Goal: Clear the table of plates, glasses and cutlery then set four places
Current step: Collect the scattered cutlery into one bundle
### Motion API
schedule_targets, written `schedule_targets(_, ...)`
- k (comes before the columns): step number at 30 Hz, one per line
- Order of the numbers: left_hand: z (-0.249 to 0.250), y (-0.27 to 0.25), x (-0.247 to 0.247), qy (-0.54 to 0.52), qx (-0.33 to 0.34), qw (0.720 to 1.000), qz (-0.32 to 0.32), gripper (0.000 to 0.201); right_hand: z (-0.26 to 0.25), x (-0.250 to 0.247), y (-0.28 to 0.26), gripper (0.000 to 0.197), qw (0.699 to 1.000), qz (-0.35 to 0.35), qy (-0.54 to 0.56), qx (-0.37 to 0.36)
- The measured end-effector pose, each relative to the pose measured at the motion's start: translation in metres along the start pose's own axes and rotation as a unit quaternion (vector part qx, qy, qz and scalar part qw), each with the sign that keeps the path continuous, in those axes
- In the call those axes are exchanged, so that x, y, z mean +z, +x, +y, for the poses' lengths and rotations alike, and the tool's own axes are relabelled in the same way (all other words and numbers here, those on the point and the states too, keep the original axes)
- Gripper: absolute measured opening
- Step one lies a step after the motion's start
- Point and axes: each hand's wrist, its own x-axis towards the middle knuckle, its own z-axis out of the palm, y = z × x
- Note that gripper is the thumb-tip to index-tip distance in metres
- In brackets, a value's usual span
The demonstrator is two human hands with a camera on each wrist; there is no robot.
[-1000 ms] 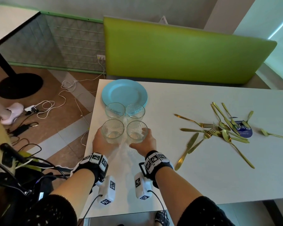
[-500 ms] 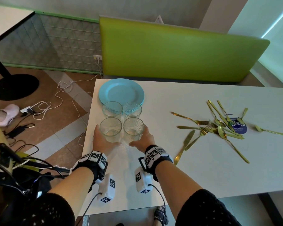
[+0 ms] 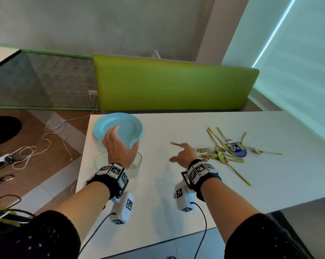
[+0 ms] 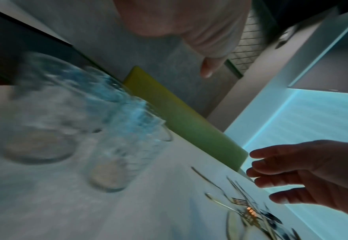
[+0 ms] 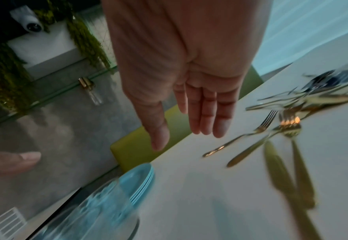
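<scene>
1. We see a white bench (image 3: 176, 184) holding everything, with a green padded seat back (image 3: 172, 85) along its far edge.
2. Beyond it stand a grey wall, a pale blind (image 3: 298, 71) at the right lit by a bright strip, and a brown floor (image 3: 36, 146) at the left with white cables (image 3: 45, 135) trailing across it.
3. A stack of light blue plates (image 3: 124, 124) sits at the far left corner of the bench.
4. Just near of the plates stand clear glasses (image 3: 100, 159), ribbed and empty; in the wrist views they are blurred, so we cannot count them surely.
5. Gold cutlery (image 3: 221, 148) lies loose in a heap toward the right: forks, spoons and knives crossing one another, with one spoon (image 3: 266, 151) apart at the far right.
6. Our left hand (image 3: 118, 146) hovers over the glasses, its grip spread and holding nothing.
7. Our right hand (image 3: 184, 155) hangs above the bench beside the cutlery, its grip relaxed with fingers (image 5: 205, 113) straight, empty.
8. Under the cutlery lies a dark blue round label (image 3: 238, 150); its white writing is too covered to read.
9. Black wristbands carry square black-and-white markers (image 3: 197, 169).
</scene>
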Motion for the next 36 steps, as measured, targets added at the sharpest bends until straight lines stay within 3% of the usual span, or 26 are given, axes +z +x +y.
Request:
schedule_targets(4, 0.044, 0.005, 0.045, -0.003, 0.021, 0.996, -0.087, 0.054, 0.038, -0.046, 0.001, 0.061, 0.999, 0.035, 0.015, 0.025)
schedule_targets(8, 0.075, 0.008, 0.11, 0.023, 0.02, 0.979, -0.203, 0.05, 0.087, -0.083, 0.021, 0.058, 0.994, 0.07, 0.025, 0.076)
schedule_targets(13, 0.085, 0.024, 0.193, 0.117, -0.021, 0.921, -0.371, 0.043, 0.136, -0.117, 0.059, 0.051, 0.991, 0.078, 0.019, 0.104)
schedule_targets(16, 0.082, 0.034, 0.234, 0.196, -0.012, 0.883, -0.427, 0.039, 0.157, -0.134, 0.082, 0.046, 0.989, 0.076, 0.028, 0.12)
schedule_targets(19, 0.078, 0.039, 0.264, 0.238, 0.001, 0.865, -0.441, 0.043, 0.173, -0.143, 0.102, 0.045, 0.989, 0.067, 0.036, 0.129)
schedule_targets(25, 0.065, 0.038, 0.297, 0.27, 0.04, 0.855, -0.442, 0.043, 0.184, -0.132, 0.123, 0.024, 0.994, 0.039, 0.002, 0.101)
schedule_targets(32, 0.054, 0.039, 0.303, 0.263, 0.098, 0.874, -0.396, 0.029, 0.173, -0.11, 0.129, 0.009, 0.998, -0.018, -0.012, 0.066)
schedule_targets(36, 0.056, 0.043, 0.296, 0.279, 0.116, 0.856, -0.419, 0.024, 0.164, -0.093, 0.125, 0.029, 0.995, -0.053, -0.025, 0.078)
